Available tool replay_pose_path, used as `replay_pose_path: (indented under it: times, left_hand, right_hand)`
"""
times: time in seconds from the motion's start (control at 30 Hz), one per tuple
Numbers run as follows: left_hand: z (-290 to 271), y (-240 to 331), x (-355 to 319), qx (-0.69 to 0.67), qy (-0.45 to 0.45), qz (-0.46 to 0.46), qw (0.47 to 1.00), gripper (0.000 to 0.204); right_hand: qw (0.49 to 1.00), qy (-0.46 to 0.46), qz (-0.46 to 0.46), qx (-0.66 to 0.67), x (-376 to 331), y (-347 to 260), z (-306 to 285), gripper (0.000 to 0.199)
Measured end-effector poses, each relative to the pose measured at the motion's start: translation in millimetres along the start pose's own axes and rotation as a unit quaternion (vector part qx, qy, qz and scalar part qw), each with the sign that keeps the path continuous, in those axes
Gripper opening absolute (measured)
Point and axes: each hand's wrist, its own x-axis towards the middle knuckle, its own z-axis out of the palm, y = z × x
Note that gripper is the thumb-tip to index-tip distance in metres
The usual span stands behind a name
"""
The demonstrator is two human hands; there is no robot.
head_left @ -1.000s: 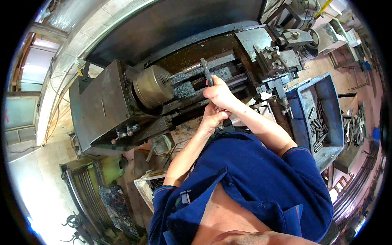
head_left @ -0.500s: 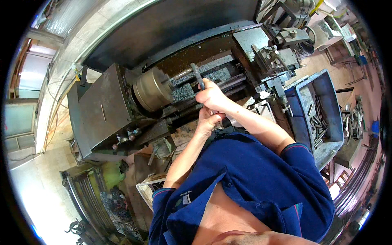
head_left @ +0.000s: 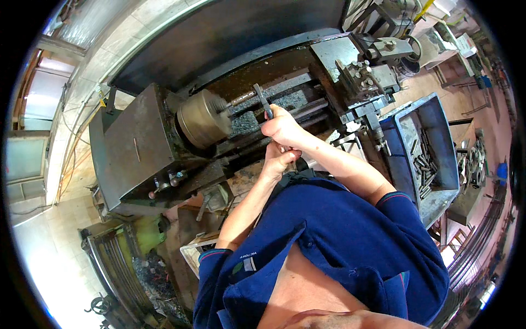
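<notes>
A narrow, flat grey file (head_left: pixel 262 98) reaches away from my hands, its far end against a thin round metal rod (head_left: pixel 244 98). That rod sticks out from the lathe chuck (head_left: pixel 204 120), whose jaws are smeared by spinning. My right hand (head_left: pixel 282 127) is closed round the file behind its far end. Nearer to my body, my left hand (head_left: pixel 281 158) is closed just below the right, in line with the file; its fingers hide most of what they grip. Beneath the rod, metal chips (head_left: pixel 246 125) lie in the lathe bed.
The headstock (head_left: pixel 139 142) with its lever knobs stands left of the chuck. Right of my hands are the tool post (head_left: pixel 359 77) and carriage. A blue bin (head_left: pixel 397 159) of short metal rods sits at the right. A dark splash guard (head_left: pixel 230 38) runs along the back.
The whole view has shifted slightly. Both hands stay closed in nearly the same place, with the file still at the rod; the chuck is blurred in both frames.
</notes>
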Motion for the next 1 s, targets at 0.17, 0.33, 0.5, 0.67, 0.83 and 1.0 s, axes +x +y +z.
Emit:
replay_pose_path:
  times: [0.17, 0.33, 0.5, 0.67, 0.83, 1.0]
  left_hand:
    - [2.9, 7.1, -0.2, 0.028, -0.003, -0.004, 1.000, 0.034]
    - [-4.3, 6.4, -2.4, -0.003, -0.025, -0.003, 1.000, 0.035]
    - [-6.7, 8.0, -2.8, 0.034, -0.016, -0.011, 0.999, 0.040]
    - [1.9, 0.2, 4.1, 0.001, -0.018, -0.029, 0.999, 0.061]
    - [-12.5, -0.3, 1.5, 0.023, -0.021, -0.029, 0.999, 0.044]
    - [6.3, 5.8, -0.7, 0.035, 0.004, -0.003, 0.999, 0.042]
  right_hand:
    - [1.000, 0.004, 0.000, 0.002, 3.6, 5.9, 2.2, 0.022]
    - [1.000, 0.001, -0.028, 0.003, 8.5, 14.4, 9.1, 0.022]
    - [0.999, 0.009, -0.038, 0.007, 4.0, 7.7, 11.2, 0.020]
    - [0.999, 0.020, -0.005, 0.040, 5.8, 16.0, 0.9, 0.024]
    - [1.000, 0.010, 0.015, 0.022, 2.3, 4.0, 9.7, 0.026]
    - [0.999, -0.001, 0.003, 0.050, 6.3, 16.1, -0.2, 0.024]
